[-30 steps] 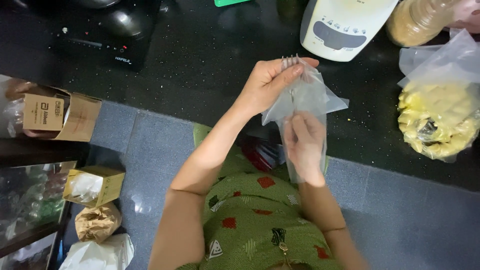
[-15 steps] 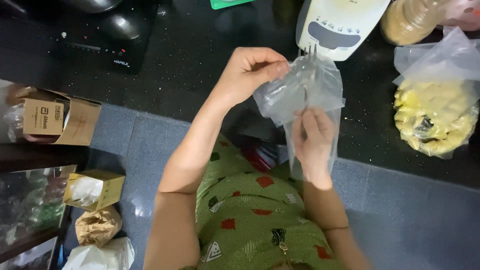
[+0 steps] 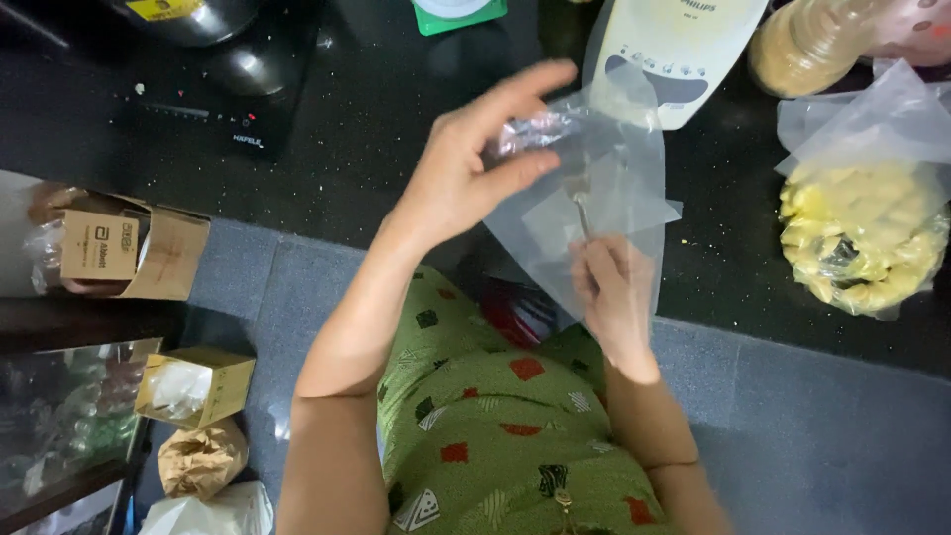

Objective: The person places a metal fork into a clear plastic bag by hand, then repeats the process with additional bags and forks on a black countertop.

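A clear plastic bag (image 3: pixel 594 198) was held up over the black counter (image 3: pixel 396 119), in front of the white machine (image 3: pixel 684 50). Its top edge was pinched by the left hand (image 3: pixel 466 168) between thumb and fingers, with the first finger stretched out. A small metal fork (image 3: pixel 580 203) was gripped in the closed right hand (image 3: pixel 614 287) and poked up into the bag. The bag's mouth would best be kept wide and pulled tight, so the thin plastic was not torn. A second bag of yellow food (image 3: pixel 857 238) was set well apart on the right.
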